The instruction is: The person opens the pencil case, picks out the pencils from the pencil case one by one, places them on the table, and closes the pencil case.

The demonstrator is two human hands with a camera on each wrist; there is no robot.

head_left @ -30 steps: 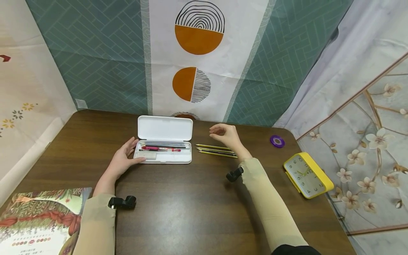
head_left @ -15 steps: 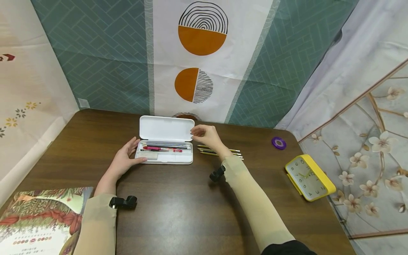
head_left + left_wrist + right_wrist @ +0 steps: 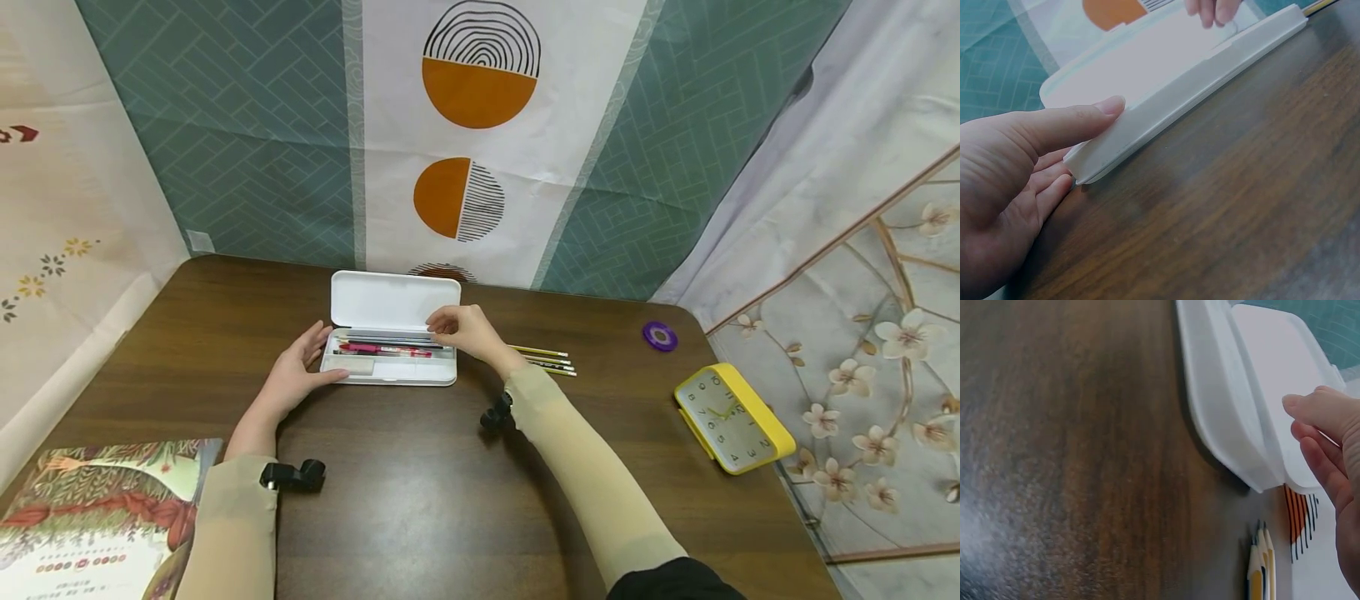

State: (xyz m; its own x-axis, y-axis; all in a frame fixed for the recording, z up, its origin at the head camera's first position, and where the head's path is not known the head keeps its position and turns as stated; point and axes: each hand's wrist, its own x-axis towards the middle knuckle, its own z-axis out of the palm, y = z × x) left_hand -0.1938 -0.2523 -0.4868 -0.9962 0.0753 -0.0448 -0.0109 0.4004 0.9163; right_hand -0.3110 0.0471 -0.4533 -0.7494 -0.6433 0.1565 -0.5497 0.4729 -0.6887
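Observation:
An open white pencil case (image 3: 394, 374) lies on the table, its lid (image 3: 393, 298) raised at the back. Inside are several grey pencils, a red pen (image 3: 388, 349) and a pale eraser (image 3: 356, 365). My left hand (image 3: 291, 373) holds the case's left end, thumb on the front rim and fingers around the side, as the left wrist view (image 3: 1016, 162) shows. My right hand (image 3: 472, 333) hovers over the right end, close to the pencils' ends. Its thumb and fingers are loosely bent, with nothing visible between them in the right wrist view.
Several yellow pencils (image 3: 551, 362) lie right of the case, partly behind my right forearm. Farther right are a purple ring-shaped object (image 3: 660, 336) and a yellow alarm clock (image 3: 731, 421). An illustrated book (image 3: 105, 517) lies at the front left. Patterned cloth hangs behind the table.
My right hand has moved left from above the loose yellow pencils to over the case's right end. My left hand stays on the case. The head view has shifted slightly.

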